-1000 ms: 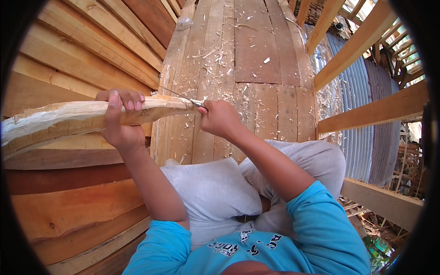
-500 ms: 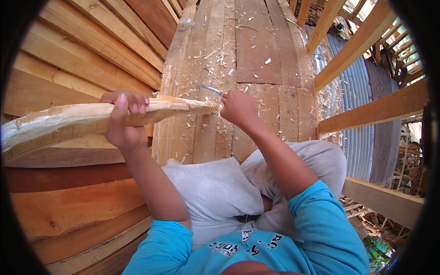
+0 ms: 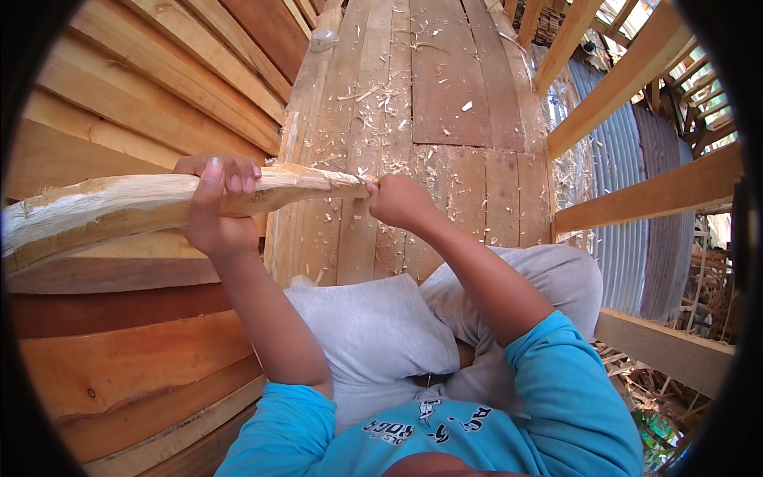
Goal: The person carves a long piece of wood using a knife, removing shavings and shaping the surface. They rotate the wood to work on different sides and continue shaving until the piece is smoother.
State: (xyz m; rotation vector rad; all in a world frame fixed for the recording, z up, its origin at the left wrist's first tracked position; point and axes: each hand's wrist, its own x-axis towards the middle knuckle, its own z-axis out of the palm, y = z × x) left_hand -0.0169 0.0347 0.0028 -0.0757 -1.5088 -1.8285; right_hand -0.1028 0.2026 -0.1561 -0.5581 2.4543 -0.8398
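Note:
My left hand [image 3: 214,211] is wrapped around a long, pale, roughly carved piece of wood [image 3: 103,207] that runs from the left edge to a tapered tip near the middle. My right hand [image 3: 401,200] is closed in a fist right at that tip [image 3: 350,184]. It holds a small knife whose blade is almost fully hidden between fist and wood. Both forearms reach out from blue sleeves over my grey-trousered legs [image 3: 373,334].
I sit on a plank floor [image 3: 445,95] strewn with pale wood shavings. Stacked planks [image 3: 119,87] rise on the left. On the right are slanting wooden beams [image 3: 636,71] and corrugated metal sheeting [image 3: 628,238] below the floor's edge.
Half a second ago my right hand had swung out past the tip with the thin blade showing. It is now back against the tip. My left hand and the wood have barely moved.

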